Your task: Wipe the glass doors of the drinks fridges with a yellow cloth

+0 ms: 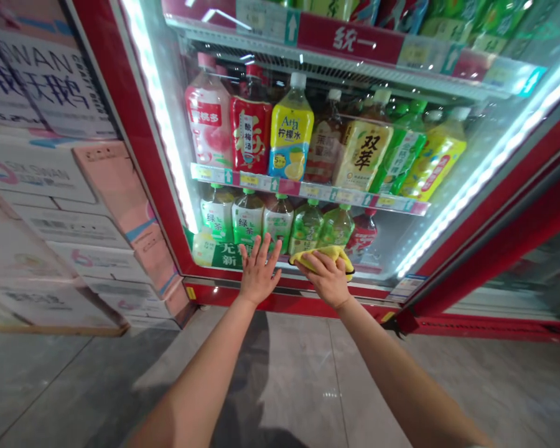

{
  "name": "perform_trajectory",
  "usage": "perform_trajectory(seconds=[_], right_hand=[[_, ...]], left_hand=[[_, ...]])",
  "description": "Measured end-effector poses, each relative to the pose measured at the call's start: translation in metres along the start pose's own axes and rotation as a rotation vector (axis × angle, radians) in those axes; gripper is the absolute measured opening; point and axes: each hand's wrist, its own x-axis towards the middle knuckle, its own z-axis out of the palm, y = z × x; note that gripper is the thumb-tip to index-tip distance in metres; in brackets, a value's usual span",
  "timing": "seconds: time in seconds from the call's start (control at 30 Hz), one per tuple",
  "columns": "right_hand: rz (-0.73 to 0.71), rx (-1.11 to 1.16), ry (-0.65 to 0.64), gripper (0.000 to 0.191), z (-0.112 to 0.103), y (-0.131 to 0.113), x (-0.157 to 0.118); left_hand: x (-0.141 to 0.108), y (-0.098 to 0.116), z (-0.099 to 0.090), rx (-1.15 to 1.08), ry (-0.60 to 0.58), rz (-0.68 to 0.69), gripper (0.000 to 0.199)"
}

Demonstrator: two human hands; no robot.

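- Looking down through the head view, you face a lit, red-framed drinks cooler (289, 303), both forearms stretched forward toward its lower front.
- Your yellow cloth (336, 252) lies under your right hand (329, 280), low on the cooler front; its longer side runs roughly left to right, across the line of your forearm, and a dark edging shows along it.
- Nearer to the cloth is plainly your right hand, directly on it; your left hand (257, 270) is off to the cloth's left, a gap between them.
- Holding the cloth, your right hand has its fingers laid over the fabric and slightly bent; how hard they press, you cannot tell from here.
- Spread wide, with its back toward you, your left hand holds nothing visible; whether its palm or fingertips touch the cooler front is unclear.
- Beyond both hands, green-labelled bottles (248, 214) line the bottom shelf, and a red-labelled bottle (361, 235) stands just past the cloth's right end.
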Motion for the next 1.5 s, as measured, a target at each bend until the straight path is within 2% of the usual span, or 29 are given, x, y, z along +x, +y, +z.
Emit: perform_trajectory(seconds=[0.07, 0.17, 0.27, 0.33, 0.4, 0.47, 0.53, 0.6, 0.7, 0.77, 0.83, 0.93, 0.97, 1.1, 1.17, 1.27, 1.33, 1.5], right_hand=[[0.009, -0.005, -0.019, 0.040, -0.010, 0.019, -0.020], [0.215, -0.006, 0.117, 0.037, -0.020, 0.044, -0.032], [0.347, 0.021, 0.239, 0.035, -0.015, 0.046, -0.030], [0.313, 0.030, 0.232, 0.035, -0.010, 0.040, -0.033], [0.203, 0.039, 0.152, 0.035, -0.010, 0.041, -0.043], [0.125, 0.040, 0.070, 0.036, -0.015, 0.051, -0.054], [0.177, 0.023, 0.068, 0.035, -0.024, 0.068, -0.061], [0.300, 0.001, 0.144, 0.033, -0.030, 0.083, -0.059], [0.410, 0.007, 0.223, 0.033, -0.030, 0.088, -0.054], [0.417, 0.006, 0.199, 0.033, -0.025, 0.082, -0.058], [0.381, 0.004, 0.118, 0.032, -0.022, 0.076, -0.069], [0.347, 0.039, 0.022, 0.033, -0.026, 0.082, -0.080], [0.381, 0.050, 0.046, 0.034, -0.029, 0.088, -0.081], [0.577, 0.059, 0.284, 0.037, -0.038, 0.110, -0.071], [0.579, 0.068, 0.273, 0.038, -0.040, 0.107, -0.072], [0.530, 0.092, 0.152, 0.040, -0.040, 0.097, -0.082], [0.522, 0.117, 0.132, 0.042, -0.042, 0.100, -0.087], [0.657, 0.078, 0.310, 0.040, -0.057, 0.141, -0.086]], left_hand=[[0.001, 0.002, 0.001, 0.010, -0.007, 0.013, 0.095], [0.004, 0.007, 0.002, 0.027, -0.023, 0.021, 0.095], [0.008, 0.016, 0.004, 0.037, -0.025, 0.009, 0.095], [0.011, 0.023, 0.008, 0.034, -0.027, 0.034, 0.094], [0.013, 0.030, 0.012, 0.029, -0.035, 0.081, 0.091], [0.015, 0.036, 0.016, 0.023, -0.046, 0.118, 0.089], [0.018, 0.041, 0.017, 0.016, -0.052, 0.147, 0.088], [0.021, 0.046, 0.018, 0.004, -0.049, 0.178, 0.088], [0.027, 0.051, 0.018, -0.014, -0.043, 0.186, 0.091], [0.029, 0.056, 0.020, -0.022, -0.048, 0.187, 0.093], [0.031, 0.060, 0.022, -0.024, -0.051, 0.203, 0.093], [0.031, 0.066, 0.025, -0.018, -0.053, 0.243, 0.088], [0.031, 0.067, 0.025, -0.013, -0.054, 0.253, 0.085], [0.034, 0.071, 0.024, -0.003, -0.058, 0.256, 0.082], [0.036, 0.074, 0.024, -0.011, -0.064, 0.250, 0.085], [0.038, 0.081, 0.026, -0.016, -0.068, 0.265, 0.090], [0.039, 0.087, 0.028, -0.011, -0.074, 0.285, 0.093], [0.044, 0.107, 0.036, -0.008, -0.089, 0.341, 0.093]])
